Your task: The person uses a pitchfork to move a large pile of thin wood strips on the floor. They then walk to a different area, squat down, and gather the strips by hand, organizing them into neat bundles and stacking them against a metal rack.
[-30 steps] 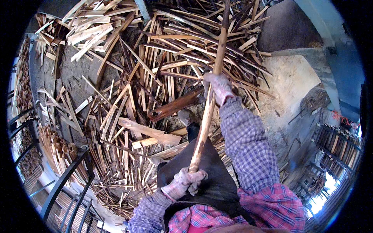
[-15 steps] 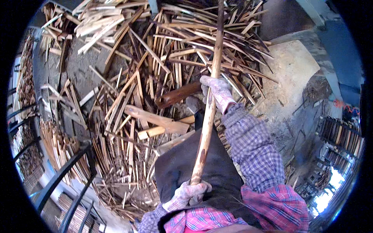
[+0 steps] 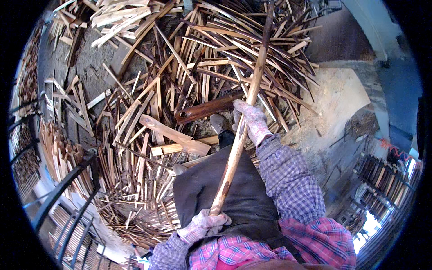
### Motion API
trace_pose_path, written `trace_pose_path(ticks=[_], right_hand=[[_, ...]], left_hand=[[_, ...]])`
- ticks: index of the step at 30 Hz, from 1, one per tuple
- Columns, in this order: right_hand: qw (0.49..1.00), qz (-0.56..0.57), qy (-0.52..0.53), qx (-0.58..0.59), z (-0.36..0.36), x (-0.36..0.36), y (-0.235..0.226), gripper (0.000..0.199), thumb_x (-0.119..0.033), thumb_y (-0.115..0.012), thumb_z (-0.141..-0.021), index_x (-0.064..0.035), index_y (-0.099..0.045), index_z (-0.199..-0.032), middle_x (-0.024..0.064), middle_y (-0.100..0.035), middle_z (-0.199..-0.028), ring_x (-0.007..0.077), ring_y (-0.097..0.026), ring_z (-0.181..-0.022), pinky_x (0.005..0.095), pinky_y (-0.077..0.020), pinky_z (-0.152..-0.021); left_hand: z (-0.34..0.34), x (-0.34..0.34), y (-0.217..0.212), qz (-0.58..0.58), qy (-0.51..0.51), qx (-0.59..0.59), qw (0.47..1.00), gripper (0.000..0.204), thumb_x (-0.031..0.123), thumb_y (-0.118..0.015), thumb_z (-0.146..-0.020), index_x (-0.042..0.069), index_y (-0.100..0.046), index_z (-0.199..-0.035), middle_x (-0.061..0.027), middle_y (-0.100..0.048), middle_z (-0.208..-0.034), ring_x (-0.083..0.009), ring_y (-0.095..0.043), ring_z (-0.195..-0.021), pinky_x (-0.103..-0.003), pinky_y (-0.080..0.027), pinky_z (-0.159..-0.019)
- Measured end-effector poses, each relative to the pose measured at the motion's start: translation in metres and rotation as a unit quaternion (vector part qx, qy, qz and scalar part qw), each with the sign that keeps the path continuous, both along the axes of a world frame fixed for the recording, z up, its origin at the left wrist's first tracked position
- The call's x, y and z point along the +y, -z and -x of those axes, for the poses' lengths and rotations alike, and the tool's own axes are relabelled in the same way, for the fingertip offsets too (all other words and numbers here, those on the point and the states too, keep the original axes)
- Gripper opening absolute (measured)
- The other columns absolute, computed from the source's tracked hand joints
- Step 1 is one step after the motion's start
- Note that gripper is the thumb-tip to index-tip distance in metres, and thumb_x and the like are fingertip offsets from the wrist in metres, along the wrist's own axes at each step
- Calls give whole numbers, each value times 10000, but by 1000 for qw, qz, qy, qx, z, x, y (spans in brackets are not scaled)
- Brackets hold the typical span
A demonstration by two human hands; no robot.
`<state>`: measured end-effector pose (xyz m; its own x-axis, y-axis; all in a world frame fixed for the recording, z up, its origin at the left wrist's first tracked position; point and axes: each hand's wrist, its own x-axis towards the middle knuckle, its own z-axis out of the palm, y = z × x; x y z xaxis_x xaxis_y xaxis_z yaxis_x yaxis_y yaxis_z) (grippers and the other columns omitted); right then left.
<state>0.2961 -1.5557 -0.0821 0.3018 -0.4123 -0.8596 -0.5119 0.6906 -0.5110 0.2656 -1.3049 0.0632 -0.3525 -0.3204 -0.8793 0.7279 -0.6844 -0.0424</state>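
A long wooden pole (image 3: 231, 173), pale and partly stripped of bark, slants across my body from lower left to the far upper right. My left hand (image 3: 204, 226), in a stained knit glove, is wrapped round its near end at my waist. Farther up, my right hand (image 3: 253, 119), gloved too, grips the pole from the right side. The pole's far end is darker and lies over the heap of wood strips (image 3: 234, 42). Beneath it spreads the dark apron (image 3: 204, 189) on my lap. A dark brown timber piece (image 3: 204, 110) lies just beyond my shoe (image 3: 219, 122).
Pale boards (image 3: 175, 135) lie crossed at left of my feet. Upright strips fill a stack (image 3: 63, 146) beside black metal bars (image 3: 67, 185) at the left. Sawdust (image 3: 344, 90) covers the ground at right, and a rack of strips (image 3: 384, 171) stands farther right.
The view has shifted slightly. The pole's far end now points a little more to the right, and its near end sits slightly more to the left. Both hands keep their grip.
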Motion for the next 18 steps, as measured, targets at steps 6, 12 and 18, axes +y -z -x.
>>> trace_pose_path(ticks=[6, 12, 18], right_hand=[[996, 50, -65, -38, 15, 29, 22, 206, -261, -627, -794, -61, -587, -765, 40, -545, -569, 164, -517, -420, 283, -434, -379], [989, 114, -90, -6, 49, 124, 12, 177, -244, -635, -780, -83, -562, -794, 24, -532, -580, 158, -516, -449, 278, -450, -423], [993, 111, -38, 15, 82, 256, -37, 185, -239, -621, -785, -80, -550, -723, 27, -515, -550, 156, -484, -390, 288, -463, -389]], left_hand=[[37, 53, 37, 63, -220, 82, 970, 221, 238, -626, -799, 35, -579, -871, 43, -435, -543, -55, -361, -396, -209, -287, -372], [93, 173, 63, 183, -262, 107, 941, 187, 266, -657, -784, 89, -598, -789, 52, -490, -585, -40, -425, -459, -200, -314, -402], [116, 302, 20, 136, -138, 70, 978, 292, 245, -704, -743, 56, -659, -961, -22, -626, -857, -107, -559, -769, -240, -443, -694]])
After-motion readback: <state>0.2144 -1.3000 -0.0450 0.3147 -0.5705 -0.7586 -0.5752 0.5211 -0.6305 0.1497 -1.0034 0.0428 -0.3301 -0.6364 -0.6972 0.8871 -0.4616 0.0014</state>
